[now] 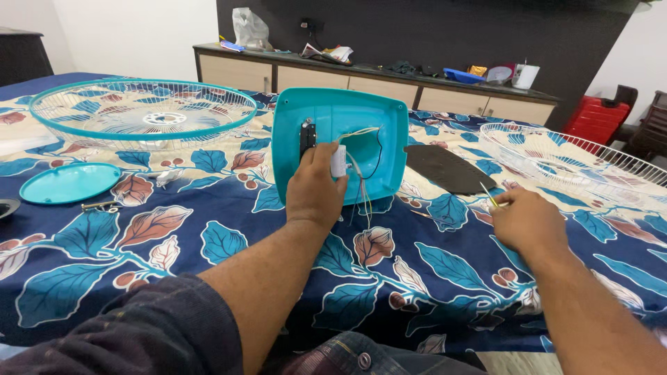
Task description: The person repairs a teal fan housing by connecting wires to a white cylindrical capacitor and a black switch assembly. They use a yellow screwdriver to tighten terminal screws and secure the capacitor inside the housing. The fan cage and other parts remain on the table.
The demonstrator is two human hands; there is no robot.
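Note:
My left hand [316, 187] holds a teal plastic fan base cover [375, 121] upright on the bed, fingers on a small white block [338, 160] with thin wires [361, 187] hanging from it. A black switch part [306, 137] sits inside the cover beside my thumb. My right hand [526, 219] rests on the floral bedsheet [229, 229] to the right, closed around a thin yellowish stick-like tool [488, 194]. A dark flat plate [445, 168] lies between the cover and my right hand.
A teal-rimmed wire fan guard [142, 111] lies at the back left, a white wire guard [577, 156] at the right. A round teal cap [69, 182] and a screw [101, 205] lie at the left. A cluttered sideboard [375, 83] stands behind, red chair [597, 118] beside it.

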